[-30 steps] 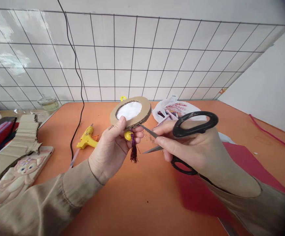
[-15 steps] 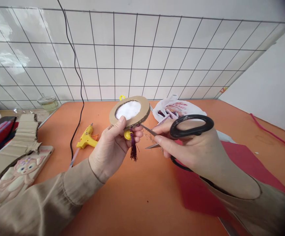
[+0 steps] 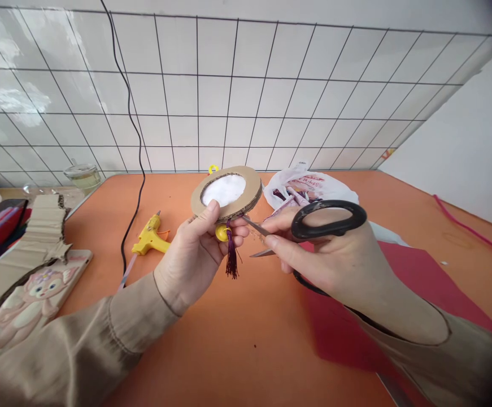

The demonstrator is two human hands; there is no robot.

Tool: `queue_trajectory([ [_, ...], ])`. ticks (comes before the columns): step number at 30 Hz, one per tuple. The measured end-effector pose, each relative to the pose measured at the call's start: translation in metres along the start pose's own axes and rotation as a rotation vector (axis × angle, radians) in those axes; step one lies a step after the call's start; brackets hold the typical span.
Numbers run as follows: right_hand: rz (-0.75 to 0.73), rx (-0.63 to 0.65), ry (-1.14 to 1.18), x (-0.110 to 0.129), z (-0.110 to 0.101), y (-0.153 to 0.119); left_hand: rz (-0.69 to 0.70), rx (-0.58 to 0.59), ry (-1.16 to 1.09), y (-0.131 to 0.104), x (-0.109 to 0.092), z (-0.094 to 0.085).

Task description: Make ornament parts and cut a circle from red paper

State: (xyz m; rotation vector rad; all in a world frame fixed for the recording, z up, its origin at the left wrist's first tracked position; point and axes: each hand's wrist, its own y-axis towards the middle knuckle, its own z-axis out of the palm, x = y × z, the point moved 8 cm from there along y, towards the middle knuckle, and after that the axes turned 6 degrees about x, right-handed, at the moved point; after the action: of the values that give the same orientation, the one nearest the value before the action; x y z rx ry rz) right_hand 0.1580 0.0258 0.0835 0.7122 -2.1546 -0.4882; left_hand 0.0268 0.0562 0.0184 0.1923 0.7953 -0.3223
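Observation:
Above the table, my left hand point(image 3: 203, 234) grips a round cardboard ring point(image 3: 252, 189) with a white center point(image 3: 224, 189); the thumb lies on its front face. A yellow bead point(image 3: 222, 233) and a dark purple tassel point(image 3: 231, 260) hang from the ring's lower edge, against my left fingers. My right hand point(image 3: 313, 249) holds black-handled scissors point(image 3: 330, 219) by the blades, which are spread apart. One blade's tip reaches the ring's lower edge by the top of the tassel. A small yellow loop point(image 3: 213, 169) shows behind the ring's top.
A yellow glue gun point(image 3: 150, 234) lies left on the orange table point(image 3: 212, 350), near a black cable point(image 3: 138, 169). Torn cardboard point(image 3: 38, 226) rests by a cartoon-decorated case point(image 3: 46, 294). A white plastic bag point(image 3: 313, 183) and a red sheet point(image 3: 410, 277) are at right.
The cardboard ring and my left hand have shifted very slightly right. The scissors' handle has edged slightly left, with their tip still at the ring's lower edge.

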Motion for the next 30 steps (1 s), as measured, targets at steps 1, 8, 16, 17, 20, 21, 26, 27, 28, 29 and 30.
queue_trajectory([
  [1, 0.011, 0.003, -0.005, -0.0007, -0.0006, -0.0001, 0.005, -0.001, -0.006, 0.0, -0.0006, 0.0001],
  [8, 0.01, -0.048, 0.0, -0.0013, -0.0057, 0.0006, 0.013, 0.006, -0.021, -0.0005, -0.0011, -0.0007],
  [16, 0.014, -0.036, -0.005, -0.0007, -0.0018, -0.0004, 0.003, 0.014, -0.03, 0.0002, 0.0018, -0.0017],
  [17, 0.012, -0.038, -0.004, -0.0008, -0.0021, -0.0011, 0.003, 0.016, -0.033, 0.0004, 0.0016, -0.0016],
  [20, 0.003, -0.034, -0.006, -0.0006, -0.0026, -0.0018, 0.008, 0.033, -0.035, 0.0004, 0.0005, -0.0006],
  [21, 0.0, -0.036, -0.007, -0.0003, -0.0033, -0.0017, 0.011, 0.037, -0.034, 0.0002, 0.0, -0.0005],
  [26, -0.014, -0.047, -0.022, 0.0003, -0.0047, -0.0009, 0.014, 0.035, -0.025, -0.0004, 0.0001, -0.0011],
  [27, -0.017, -0.047, -0.028, 0.0, -0.0042, -0.0011, 0.01, 0.035, -0.025, -0.0003, 0.0007, -0.0012],
  [28, -0.019, -0.049, -0.032, -0.0004, -0.0038, -0.0013, 0.005, 0.034, -0.026, -0.0002, 0.0014, -0.0012],
  [29, -0.021, -0.054, -0.033, -0.0007, -0.0036, -0.0016, 0.002, 0.032, -0.026, 0.0, 0.002, -0.0014],
  [30, -0.022, -0.058, -0.031, -0.001, -0.0033, -0.0019, -0.002, 0.029, -0.025, 0.0001, 0.0025, -0.0016],
])
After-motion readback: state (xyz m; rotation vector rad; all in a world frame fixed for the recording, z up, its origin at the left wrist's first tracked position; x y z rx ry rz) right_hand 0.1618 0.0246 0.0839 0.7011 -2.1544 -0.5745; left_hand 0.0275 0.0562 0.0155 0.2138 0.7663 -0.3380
